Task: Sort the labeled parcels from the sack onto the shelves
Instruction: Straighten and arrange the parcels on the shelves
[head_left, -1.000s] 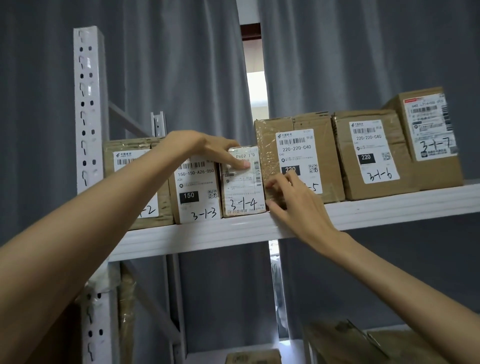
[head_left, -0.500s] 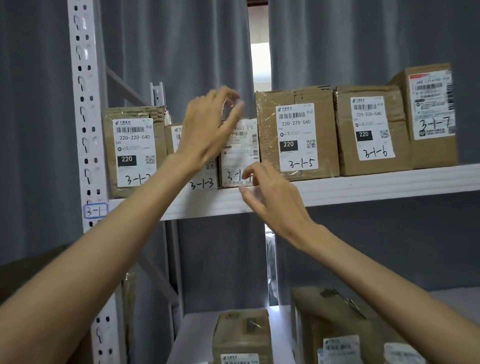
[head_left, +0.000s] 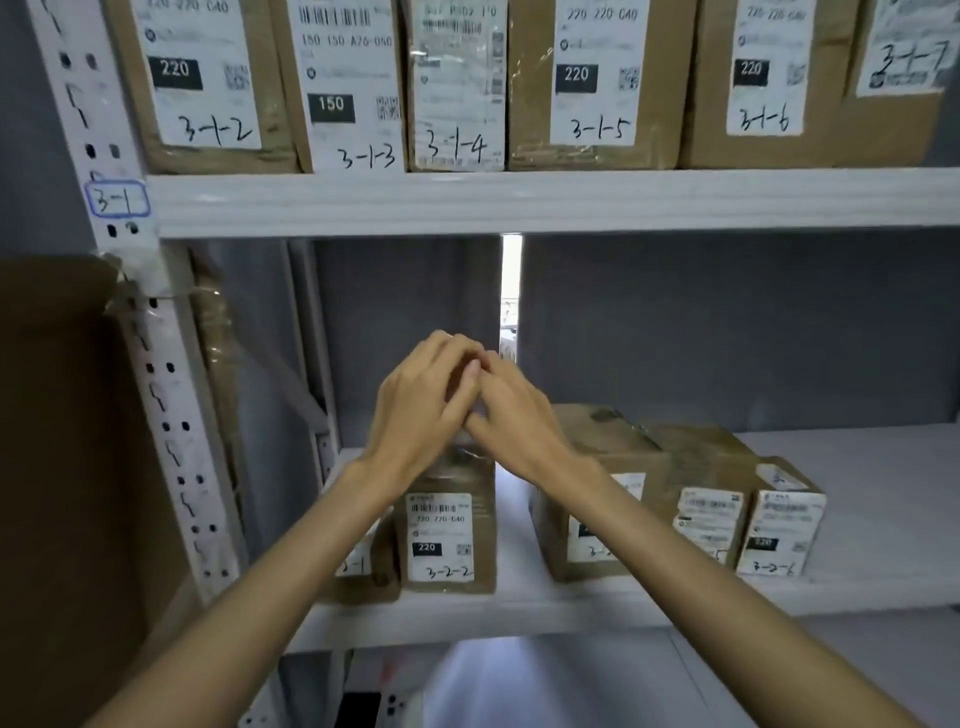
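Upper shelf (head_left: 519, 202) carries a tight row of brown cardboard parcels, white shipping labels facing out, handwritten codes reading left to right: parcel 3-1-2 (head_left: 202, 83), parcel 3-1-3 (head_left: 348, 88), parcel 3-1-4 (head_left: 457, 88), parcel 3-1-5 (head_left: 597, 83), parcel 3-1-6 (head_left: 763, 78), parcel 3-1-7 (head_left: 904, 67). They stand side by side, flush with the front edge. The upright post (head_left: 119, 202) bears a blue-boxed "3-1" tag.

Lower shelf (head_left: 857, 478): parcel 3-2-2 (head_left: 447, 530) upright near the front edge, another parcel at its left mostly hidden by the forearm. A gap, then a cluster of three parcels, rightmost parcel 3-2-6 (head_left: 784, 525). Bare shelf right of that and behind the row.

Left hand (head_left: 421, 410) and right hand (head_left: 514, 410) meet in mid-air, fingers touching each other, loosely curled, nothing visibly held. They hover above parcel 3-2-2 and well below the 3-1 row.
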